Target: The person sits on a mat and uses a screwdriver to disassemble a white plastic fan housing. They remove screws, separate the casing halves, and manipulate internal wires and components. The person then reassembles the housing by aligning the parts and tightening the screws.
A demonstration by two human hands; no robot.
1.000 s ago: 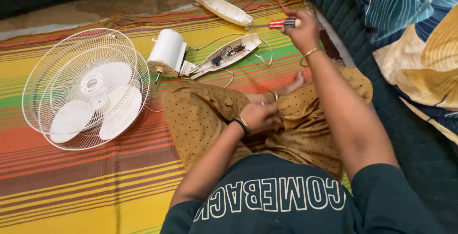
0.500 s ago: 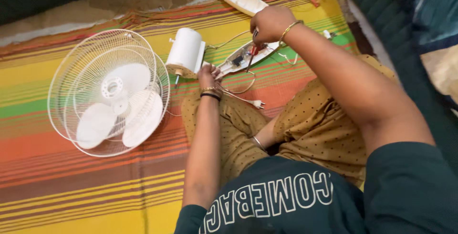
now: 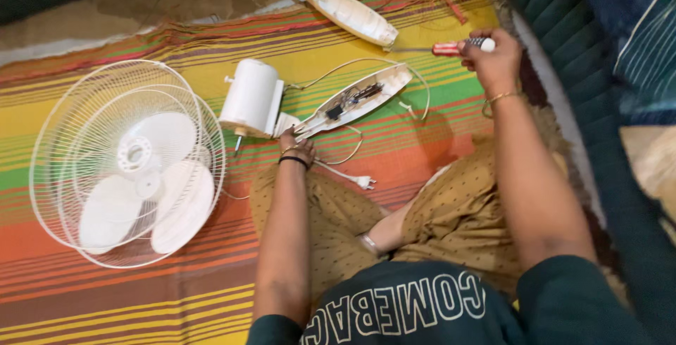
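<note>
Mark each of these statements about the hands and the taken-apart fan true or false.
1. The right hand holds a red-handled screwdriver. True.
2. The left hand rests at the open stand housing. True.
3. The fan cage stands upright. False: it lies flat on the striped mat.
4. The detached white cover lies on the person's lap. False: it lies at the mat's far edge.
5. The plug lies loose on the mat. True.

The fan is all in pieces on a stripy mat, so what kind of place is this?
Probably a room in a home: the person sits cross-legged on a striped woven mat on the floor, with a quilted dark green cushion at its edge.
</note>
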